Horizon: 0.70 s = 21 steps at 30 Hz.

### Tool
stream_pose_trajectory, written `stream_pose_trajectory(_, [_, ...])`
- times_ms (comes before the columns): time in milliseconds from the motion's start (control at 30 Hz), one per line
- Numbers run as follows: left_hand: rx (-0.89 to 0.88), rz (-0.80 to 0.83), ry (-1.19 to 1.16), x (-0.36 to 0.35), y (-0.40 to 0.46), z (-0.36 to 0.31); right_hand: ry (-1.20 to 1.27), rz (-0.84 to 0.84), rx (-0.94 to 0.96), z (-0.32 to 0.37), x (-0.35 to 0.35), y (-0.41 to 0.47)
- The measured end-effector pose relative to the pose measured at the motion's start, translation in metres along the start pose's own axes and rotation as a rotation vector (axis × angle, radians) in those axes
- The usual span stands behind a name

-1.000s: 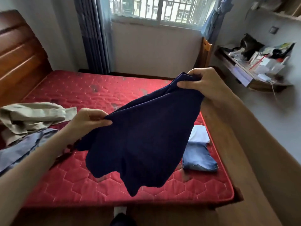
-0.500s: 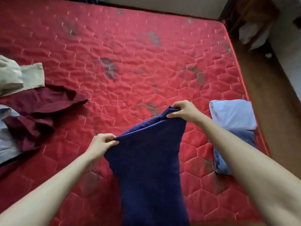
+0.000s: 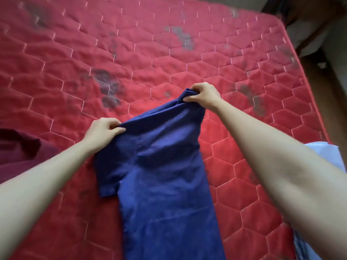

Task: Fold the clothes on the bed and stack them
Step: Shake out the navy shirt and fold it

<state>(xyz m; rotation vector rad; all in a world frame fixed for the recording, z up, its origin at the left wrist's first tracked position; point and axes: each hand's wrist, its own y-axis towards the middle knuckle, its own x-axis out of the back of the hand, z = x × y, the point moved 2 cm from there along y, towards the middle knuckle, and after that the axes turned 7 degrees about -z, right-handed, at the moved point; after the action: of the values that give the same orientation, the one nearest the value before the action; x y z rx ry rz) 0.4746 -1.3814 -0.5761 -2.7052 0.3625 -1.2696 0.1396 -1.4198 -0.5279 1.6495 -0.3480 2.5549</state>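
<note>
A navy blue shirt (image 3: 165, 181) lies lengthwise on the red quilted mattress (image 3: 131, 59), folded narrow with one short sleeve sticking out to the left. My left hand (image 3: 102, 131) pinches its near-left top corner. My right hand (image 3: 203, 94) grips the far top corner, bunched and lifted slightly off the mattress. The shirt's lower end runs out of the frame at the bottom.
A dark red garment (image 3: 20, 151) lies at the left edge. The folded pale blue stack (image 3: 324, 152) peeks out behind my right forearm at the right edge. Beyond the mattress's right side is wooden floor (image 3: 336, 102).
The shirt has come down from hanging in the air onto the mattress, spread lengthwise. Both hands moved forward and down with it. The view has tilted further down at the bed.
</note>
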Motion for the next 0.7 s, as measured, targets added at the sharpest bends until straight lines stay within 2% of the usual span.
stream_pose_trajectory(133, [-0.014, -0.221, 0.320, -0.001, 0.061, -0.016, -0.131, -0.144, -0.036, 0.013, -0.016, 0.054])
stream_pose_trajectory(267, [-0.135, -0.356, 0.352, -0.022, 0.072, -0.044, -0.187, -0.275, 0.014, 0.026, -0.042, 0.062])
stream_pose_trajectory(400, [-0.263, -0.266, 0.442, -0.075, 0.035, -0.064, -0.198, -0.239, 0.045, 0.036, -0.091, 0.022])
stream_pose_trajectory(533, [-0.294, -0.126, 0.596, -0.128, -0.029, -0.042, -0.304, -0.157, 0.025, 0.019, -0.139, -0.054])
stream_pose_trajectory(633, [-0.299, -0.090, 0.552, -0.147, -0.092, -0.011, -0.357, -0.133, 0.008, -0.011, -0.160, -0.133])
stream_pose_trajectory(700, [-0.305, -0.131, 0.516, -0.152, -0.139, 0.011, -0.338, -0.150, 0.010, -0.030, -0.166, -0.193])
